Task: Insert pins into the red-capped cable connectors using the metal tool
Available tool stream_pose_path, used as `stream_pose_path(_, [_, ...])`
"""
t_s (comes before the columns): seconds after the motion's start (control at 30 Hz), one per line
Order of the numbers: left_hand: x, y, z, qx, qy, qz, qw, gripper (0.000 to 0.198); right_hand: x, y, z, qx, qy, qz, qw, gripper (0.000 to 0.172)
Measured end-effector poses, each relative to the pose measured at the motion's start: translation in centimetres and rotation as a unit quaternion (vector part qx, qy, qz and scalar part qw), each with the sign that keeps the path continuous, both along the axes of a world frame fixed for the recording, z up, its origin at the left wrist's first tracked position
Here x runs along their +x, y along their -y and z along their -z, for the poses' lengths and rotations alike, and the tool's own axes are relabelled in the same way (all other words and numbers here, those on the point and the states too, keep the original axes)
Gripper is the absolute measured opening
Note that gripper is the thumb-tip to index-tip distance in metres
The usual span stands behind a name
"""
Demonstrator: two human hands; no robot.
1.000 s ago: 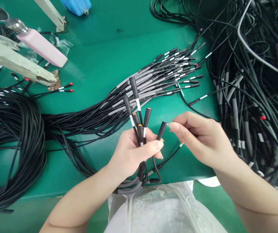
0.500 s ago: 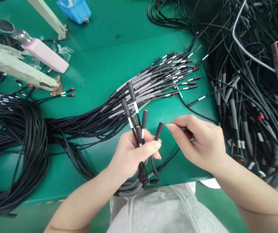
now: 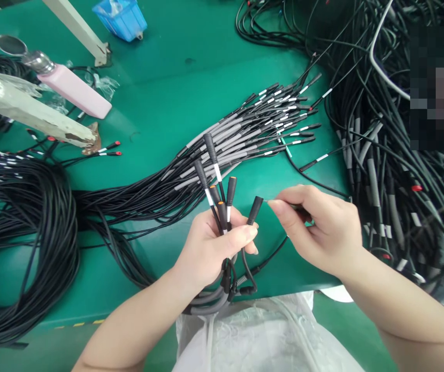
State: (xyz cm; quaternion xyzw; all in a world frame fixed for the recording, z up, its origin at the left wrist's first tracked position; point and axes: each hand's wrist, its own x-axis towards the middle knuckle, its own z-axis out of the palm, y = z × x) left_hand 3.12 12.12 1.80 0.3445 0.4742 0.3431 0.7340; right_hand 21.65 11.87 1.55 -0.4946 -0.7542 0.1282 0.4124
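In the lower middle, my left hand (image 3: 216, 245) is closed around several cables with black connectors (image 3: 211, 147). Some of these connectors have orange ends, and white labels mark the cables just below. One separate black connector (image 3: 255, 209) tilts up between my left thumb and fingers. Just to its right, my right hand (image 3: 317, 227) has thumb and index finger pinched together near the connector's tip. Whatever lies in that pinch is too small to make out. Below my left hand the grey-sleeved cables (image 3: 212, 302) bend back towards my lap.
A long bundle of black cables (image 3: 241, 134) with grey sleeves lies across the green table (image 3: 190, 93). Coiled cables (image 3: 47, 222) sit left, and a large cable heap (image 3: 392, 170) right. Further back are a pink bottle (image 3: 74, 93), white metal posts (image 3: 43, 111) and a blue bin (image 3: 123, 20).
Both hands keep nearly the same pose and hold. The view has shifted very slightly; the cables and connectors otherwise stay put.
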Motion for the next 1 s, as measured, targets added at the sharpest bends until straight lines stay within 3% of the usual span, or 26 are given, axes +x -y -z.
stream_pose_path(0.13, [-0.08, 0.08, 0.12, -0.010, 0.001, 0.017, 1.000, 0.018, 0.12, -0.17, -0.12, -0.095, -0.097, 0.003, 0.991, 0.009])
stream_pose_path(0.27, [0.03, 0.25, 0.31, -0.014, 0.015, 0.063, 0.998, 0.021, 0.27, -0.52, -0.38, -0.243, -0.257, -0.086, 0.932, 0.017])
stream_pose_path(0.4, [0.39, 0.27, 0.32, -0.041, 0.040, 0.074, 0.996, 0.022, 0.04, -0.49, -0.29, -0.296, -0.301, -0.122, 0.898, 0.017])
stream_pose_path(0.47, [0.48, 0.19, 0.26, -0.041, 0.041, 0.067, 0.996, 0.023, -0.04, -0.41, -0.17, -0.292, -0.286, -0.134, 0.903, 0.016])
stream_pose_path(0.67, [0.15, 0.03, 0.10, -0.008, 0.022, 0.048, 0.999, 0.025, 0.60, -0.55, -0.18, -0.156, -0.135, -0.083, 0.975, 0.019])
stream_pose_path(1.0, [0.10, -0.03, -0.18, -0.035, 0.066, 0.005, 0.997, 0.014, 0.09, 0.38, 0.26, -0.069, -0.116, -0.024, 0.991, 0.010])
